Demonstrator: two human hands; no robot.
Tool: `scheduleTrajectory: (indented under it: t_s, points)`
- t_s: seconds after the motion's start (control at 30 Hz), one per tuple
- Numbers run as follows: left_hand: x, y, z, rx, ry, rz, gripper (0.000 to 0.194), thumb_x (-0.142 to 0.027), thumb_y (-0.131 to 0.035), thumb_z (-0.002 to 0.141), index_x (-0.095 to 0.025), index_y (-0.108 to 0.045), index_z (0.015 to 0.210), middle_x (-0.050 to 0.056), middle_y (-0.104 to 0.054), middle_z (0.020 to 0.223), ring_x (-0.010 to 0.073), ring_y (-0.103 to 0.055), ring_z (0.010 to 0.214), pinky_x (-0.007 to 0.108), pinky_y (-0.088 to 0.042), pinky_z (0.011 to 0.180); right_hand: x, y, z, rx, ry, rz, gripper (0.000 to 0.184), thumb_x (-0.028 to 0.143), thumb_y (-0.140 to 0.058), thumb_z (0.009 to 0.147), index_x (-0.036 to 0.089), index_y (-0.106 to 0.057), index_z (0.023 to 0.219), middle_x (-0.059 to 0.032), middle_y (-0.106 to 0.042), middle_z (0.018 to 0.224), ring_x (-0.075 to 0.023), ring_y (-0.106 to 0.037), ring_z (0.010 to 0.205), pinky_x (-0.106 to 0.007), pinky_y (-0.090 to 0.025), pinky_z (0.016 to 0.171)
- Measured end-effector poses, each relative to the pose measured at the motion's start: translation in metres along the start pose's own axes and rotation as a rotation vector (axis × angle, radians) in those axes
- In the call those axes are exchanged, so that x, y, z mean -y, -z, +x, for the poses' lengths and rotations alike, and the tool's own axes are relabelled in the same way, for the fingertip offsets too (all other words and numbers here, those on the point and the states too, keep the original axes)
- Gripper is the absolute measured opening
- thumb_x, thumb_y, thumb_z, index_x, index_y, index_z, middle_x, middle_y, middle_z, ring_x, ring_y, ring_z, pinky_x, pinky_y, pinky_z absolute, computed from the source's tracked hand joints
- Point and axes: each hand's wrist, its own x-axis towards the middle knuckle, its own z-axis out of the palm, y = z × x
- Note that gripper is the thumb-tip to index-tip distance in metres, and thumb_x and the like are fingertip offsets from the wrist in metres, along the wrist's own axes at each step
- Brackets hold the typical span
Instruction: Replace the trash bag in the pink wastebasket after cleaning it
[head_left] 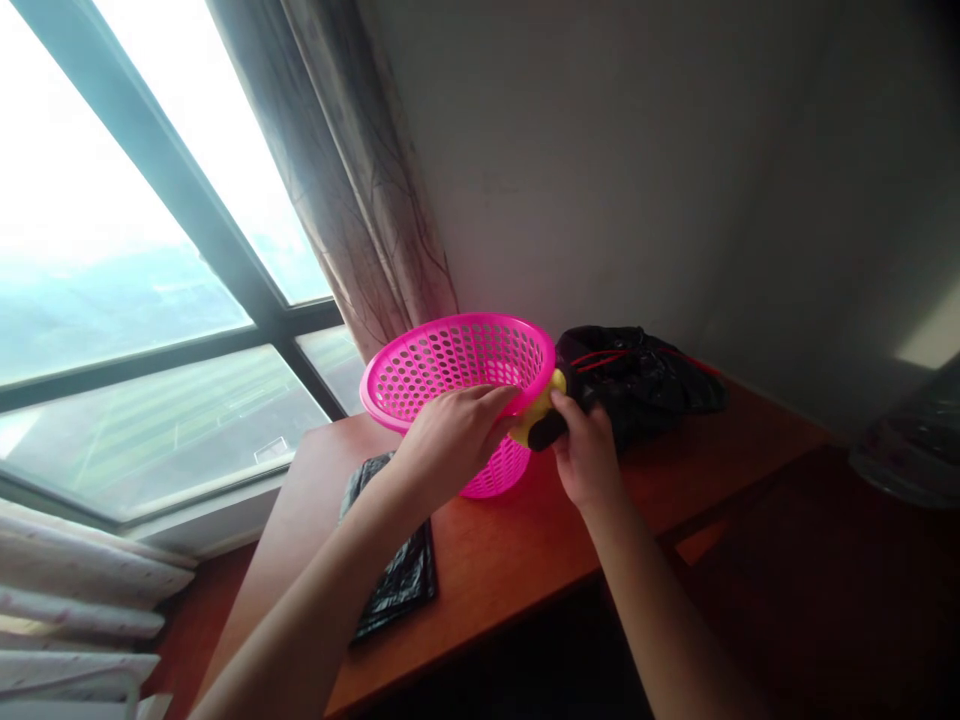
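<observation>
A bright pink plastic basket (495, 480) with round holes stands tilted on the reddish-brown table. My left hand (457, 430) is closed over its near right rim, the fingertips partly hidden. Just right of the rim, my right hand (589, 450) grips a rounded yellow-and-black object (546, 425); it lies close against the basket, and its exact kind does not show. Behind my right hand rests a crumpled black bag (645, 375) with a red cord or trim. Under my left forearm lies a flat, folded black plastic bag (405, 575).
The table (495, 570) reaches to the window (172, 430) on the left and a grey wall (600, 180) behind. A patterned curtain (360, 170) hangs at the corner. Below the window is a white ribbed radiator or similar fixture (75, 600). Clear plastic wrapping (911, 440) shows at right.
</observation>
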Motion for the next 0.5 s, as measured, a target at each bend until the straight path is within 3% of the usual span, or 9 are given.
scheduleTrajectory:
  t_s: [0.07,0.17,0.23,0.37,0.5]
  points:
    - [0.002,0.0,-0.001,-0.021,0.001,-0.026,0.023,-0.028,-0.051,0.098,-0.02,-0.065,0.114,0.008,-0.075,0.099,0.0214,-0.072,0.083,0.03,-0.053,0.068,-0.001,-0.001,0.003,0.008,0.061,-0.05,0.039,0.037,-0.074,0.072,0.018,-0.067,0.106,-0.004,-0.074,0.103,-0.0246,-0.07,0.098,-0.035,-0.057,0.083]
    - [0.002,0.0,-0.001,-0.037,-0.014,-0.039,0.024,-0.026,-0.05,0.099,-0.021,-0.066,0.116,0.007,-0.075,0.098,0.0215,-0.072,0.084,0.031,-0.054,0.069,-0.032,0.019,-0.001,-0.068,0.077,-0.233,0.039,0.039,-0.073,0.072,0.017,-0.069,0.104,-0.0065,-0.075,0.103,-0.0269,-0.069,0.101,-0.037,-0.055,0.086]
    - [0.002,0.0,-0.002,-0.046,-0.024,-0.046,0.026,-0.026,-0.05,0.099,-0.021,-0.067,0.117,0.007,-0.076,0.097,0.0211,-0.072,0.082,0.031,-0.054,0.069,-0.063,0.04,-0.007,-0.13,-0.003,-0.329,0.039,0.038,-0.074,0.07,0.017,-0.07,0.104,-0.0072,-0.076,0.103,-0.0274,-0.07,0.101,-0.036,-0.055,0.086]
    - [0.004,0.005,-0.004,-0.052,-0.047,-0.089,0.029,-0.026,-0.05,0.099,-0.021,-0.067,0.122,0.008,-0.076,0.107,0.0214,-0.073,0.091,0.033,-0.057,0.075,-0.112,0.074,-0.02,-0.147,-0.22,-0.295,0.039,0.039,-0.075,0.066,0.016,-0.071,0.098,-0.008,-0.076,0.096,-0.0269,-0.072,0.094,-0.034,-0.057,0.079]
    - [0.01,0.015,-0.008,0.015,-0.06,-0.13,0.03,-0.027,-0.051,0.099,-0.02,-0.066,0.124,0.006,-0.075,0.114,0.0207,-0.072,0.098,0.033,-0.057,0.082,-0.111,0.077,-0.017,-0.141,-0.254,-0.194,0.041,0.038,-0.077,0.065,0.015,-0.069,0.097,-0.007,-0.075,0.092,-0.0258,-0.072,0.09,-0.034,-0.057,0.077]
